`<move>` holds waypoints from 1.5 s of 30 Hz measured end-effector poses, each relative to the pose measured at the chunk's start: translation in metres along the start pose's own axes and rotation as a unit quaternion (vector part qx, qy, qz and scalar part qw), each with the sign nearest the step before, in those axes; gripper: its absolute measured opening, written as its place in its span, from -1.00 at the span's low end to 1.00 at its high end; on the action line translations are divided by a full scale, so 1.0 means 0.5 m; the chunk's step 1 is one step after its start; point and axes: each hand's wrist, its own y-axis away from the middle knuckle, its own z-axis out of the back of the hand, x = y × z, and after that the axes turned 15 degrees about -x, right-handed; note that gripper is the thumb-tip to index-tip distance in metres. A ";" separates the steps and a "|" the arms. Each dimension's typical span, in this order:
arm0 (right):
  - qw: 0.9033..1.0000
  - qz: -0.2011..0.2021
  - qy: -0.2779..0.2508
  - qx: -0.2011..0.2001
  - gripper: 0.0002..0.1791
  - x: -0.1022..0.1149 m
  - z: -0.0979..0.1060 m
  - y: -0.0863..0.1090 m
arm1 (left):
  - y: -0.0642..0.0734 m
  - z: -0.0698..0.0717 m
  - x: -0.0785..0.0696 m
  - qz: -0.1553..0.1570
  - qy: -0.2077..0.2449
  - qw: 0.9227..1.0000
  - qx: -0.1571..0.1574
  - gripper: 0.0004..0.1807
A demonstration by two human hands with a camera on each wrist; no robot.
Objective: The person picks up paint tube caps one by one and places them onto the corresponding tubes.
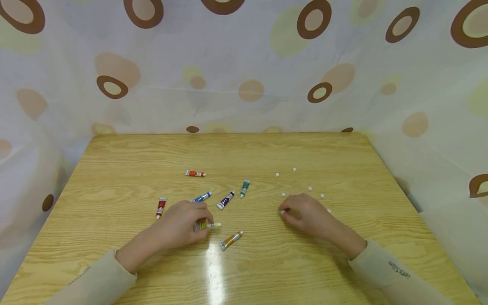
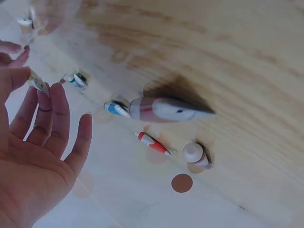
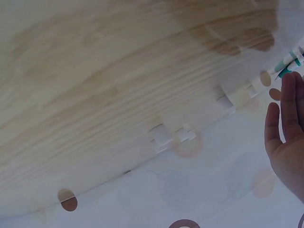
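My left hand [image 1: 184,224] pinches a yellow paint tube [image 1: 214,225] between thumb and fingers, its white end pointing right. In the left wrist view the same tube [image 2: 39,84] sits at the fingertips. Over on the right, my right hand [image 1: 306,215] pinches a small white cap [image 1: 282,211] at its fingertips. A gold paint tube [image 1: 231,240] lies just in front of the left hand. Behind that hand are a blue tube [image 1: 202,197], partly covered by it, and a purple tube [image 1: 226,200]. The right wrist view shows only part of the right hand [image 3: 290,142].
A dark red tube [image 1: 161,208] lies left of the left hand. Farther back are an orange-red tube [image 1: 196,173] and a green tube [image 1: 245,188]. Several white caps, one of them here [image 1: 283,194], are scattered around the right hand. Patterned cloth [image 1: 228,63] surrounds the wooden table [image 1: 133,156].
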 end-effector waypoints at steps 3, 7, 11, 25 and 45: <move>1.000 0.020 -0.013 -0.011 -0.83 0.000 0.000 -0.001 | -0.003 0.006 -0.003 0.007 -0.001 1.000 -0.007 -0.90; 0.999 0.038 -0.020 -0.026 -0.79 0.001 -0.001 -0.002 | -0.008 0.013 -0.005 0.010 0.007 1.000 -0.014 -0.90; 0.998 0.045 -0.022 -0.041 -0.77 0.005 0.001 -0.005 | -0.014 0.018 -0.006 0.004 0.022 1.000 -0.021 -0.89; 0.997 0.044 -0.038 -0.058 -0.76 0.030 0.009 -0.021 | -0.037 0.032 -0.017 0.002 0.041 0.999 -0.028 -0.84; 0.991 0.039 -0.096 -0.082 -0.66 0.065 0.009 -0.043 | -0.069 0.033 -0.033 -0.035 0.034 0.998 -0.050 -0.85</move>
